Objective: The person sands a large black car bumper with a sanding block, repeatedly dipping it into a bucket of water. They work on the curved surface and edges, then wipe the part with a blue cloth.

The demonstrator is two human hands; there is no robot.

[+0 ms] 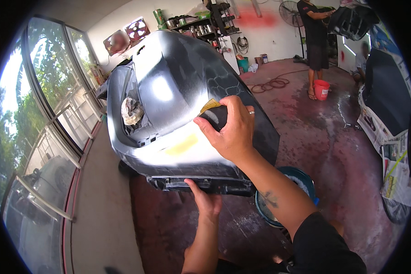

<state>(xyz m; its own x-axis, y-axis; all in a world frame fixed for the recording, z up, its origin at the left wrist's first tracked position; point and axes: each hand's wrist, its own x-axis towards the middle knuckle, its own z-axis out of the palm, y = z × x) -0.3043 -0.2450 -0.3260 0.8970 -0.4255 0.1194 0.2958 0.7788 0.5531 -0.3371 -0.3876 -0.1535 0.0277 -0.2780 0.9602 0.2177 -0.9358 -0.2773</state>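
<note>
A large grey and black car bumper (173,82) with pale sanded patches and a yellow filler spot (181,144) fills the middle. My right hand (235,130) is closed on a curled piece of sandpaper (210,106), dark on one side and yellowish on the other, against the bumper's surface. At the near lower edge, my left hand (206,201) grips the bumper, thumb over the rim and fingers hidden beneath. A crumpled whitish wad (132,111) sits in the opening on the bumper's left.
A teal bucket (290,178) with water stands right beneath my right forearm. Further off are a red bucket (321,90), a person (318,41) and a hose (270,85) on the floor. Paper-masked dark panel (388,91) stands at right; glass windows (45,86) line the left.
</note>
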